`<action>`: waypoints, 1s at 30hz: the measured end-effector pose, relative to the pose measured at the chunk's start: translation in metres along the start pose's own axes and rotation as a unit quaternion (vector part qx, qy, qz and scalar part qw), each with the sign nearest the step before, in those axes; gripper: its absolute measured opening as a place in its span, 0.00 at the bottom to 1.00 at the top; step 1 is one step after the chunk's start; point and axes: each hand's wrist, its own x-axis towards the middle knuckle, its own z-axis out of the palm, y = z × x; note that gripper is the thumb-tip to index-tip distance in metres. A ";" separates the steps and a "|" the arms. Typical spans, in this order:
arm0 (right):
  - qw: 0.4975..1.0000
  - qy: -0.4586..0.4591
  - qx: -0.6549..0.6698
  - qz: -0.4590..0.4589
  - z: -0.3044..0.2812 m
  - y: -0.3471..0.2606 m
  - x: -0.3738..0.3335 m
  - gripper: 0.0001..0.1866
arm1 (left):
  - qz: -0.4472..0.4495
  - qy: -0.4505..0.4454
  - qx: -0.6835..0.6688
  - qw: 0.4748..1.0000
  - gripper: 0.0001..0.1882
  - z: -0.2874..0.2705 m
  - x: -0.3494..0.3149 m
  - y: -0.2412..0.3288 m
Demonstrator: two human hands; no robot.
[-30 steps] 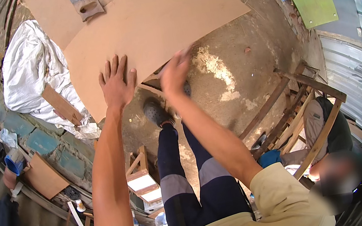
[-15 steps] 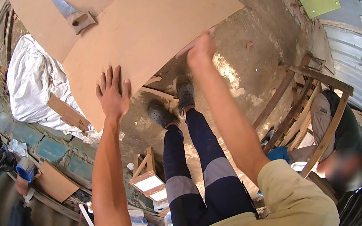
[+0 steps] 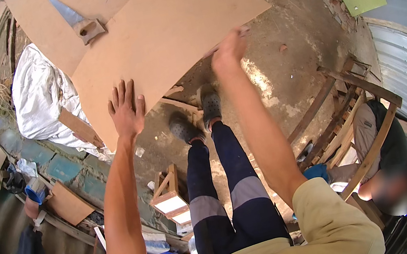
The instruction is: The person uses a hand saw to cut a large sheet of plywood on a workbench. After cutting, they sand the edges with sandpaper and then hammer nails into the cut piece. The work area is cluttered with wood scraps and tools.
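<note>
A large tan sheet of board [image 3: 162, 32] lies in front of me, its right corner jutting out over the floor. My left hand [image 3: 127, 115] is pressed flat on it near the close corner, fingers stretched out, holding nothing. At the board's near right edge my right hand [image 3: 229, 51] is closed around a thin reddish-brown strip [image 3: 243, 30]; motion blur and my fingers hide most of it, so its exact kind is unclear. A handsaw [image 3: 79, 23] with a wooden handle rests on another tan sheet [image 3: 38, 23] at the upper left.
White sacking [image 3: 41, 94] and a wood offcut [image 3: 79, 126] lie left of the board. A small wooden frame [image 3: 170, 193] stands left of my legs. To the right, a person [image 3: 375, 137] sits behind a wooden frame [image 3: 362, 86]. Corrugated metal [image 3: 400, 58] lines the right side.
My right hand has shifted slightly along the board's edge, still gripping the strip. The left hand stays flat on the board. The whole view has moved a little.
</note>
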 end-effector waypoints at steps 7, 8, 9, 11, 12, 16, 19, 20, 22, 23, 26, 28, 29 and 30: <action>0.996 -0.074 -0.056 -0.003 -0.022 0.048 -0.043 0.31 | -0.001 -0.011 0.022 1.000 0.31 -0.001 -0.002 0.000; 0.998 -0.046 -0.051 0.017 -0.017 0.018 -0.029 0.32 | -0.004 -0.005 0.021 1.000 0.32 -0.004 -0.003 -0.005; 0.998 -0.039 -0.041 0.013 -0.014 0.001 -0.016 0.32 | -0.002 -0.003 0.013 1.000 0.32 -0.003 -0.002 -0.003; 0.998 -0.033 -0.050 -0.004 -0.006 -0.011 -0.003 0.32 | 0.000 0.002 0.009 1.000 0.32 -0.001 -0.001 -0.003; 0.997 -0.030 -0.069 -0.018 -0.003 -0.007 -0.005 0.32 | 0.001 0.003 0.012 1.000 0.32 -0.002 -0.002 -0.004; 0.955 -0.115 -0.244 -0.121 -0.011 0.072 -0.071 0.33 | -0.003 -0.008 0.012 1.000 0.32 0.001 -0.002 0.000; 0.944 -0.113 -0.252 -0.179 -0.015 0.075 -0.063 0.35 | -0.008 -0.008 0.009 1.000 0.32 0.000 -0.002 -0.002; 0.947 -0.075 -0.243 -0.195 -0.006 0.062 -0.043 0.35 | -0.008 -0.005 0.009 1.000 0.32 -0.001 -0.002 -0.002; 0.948 -0.004 -0.227 -0.224 0.002 0.036 0.010 0.35 | -0.007 -0.006 0.006 1.000 0.32 0.000 -0.001 -0.001; 0.945 0.028 -0.217 -0.242 -0.002 0.024 0.034 0.35 | -0.003 -0.006 -0.001 1.000 0.32 0.002 0.000 0.003; 0.957 0.003 -0.185 -0.222 -0.006 -0.002 0.032 0.35 | -0.001 0.003 -0.002 1.000 0.32 0.001 -0.001 0.001; 0.944 -0.018 -0.239 -0.226 -0.009 0.039 0.007 0.35 | 0.010 0.010 -0.003 1.000 0.32 0.004 0.000 0.003; 0.940 -0.045 -0.260 -0.217 -0.009 0.056 -0.011 0.35 | 0.003 0.007 0.005 1.000 0.32 0.001 -0.002 -0.001; 0.933 -0.068 -0.282 -0.211 -0.012 0.070 -0.027 0.35 | -0.002 0.005 0.008 1.000 0.32 0.002 -0.002 -0.002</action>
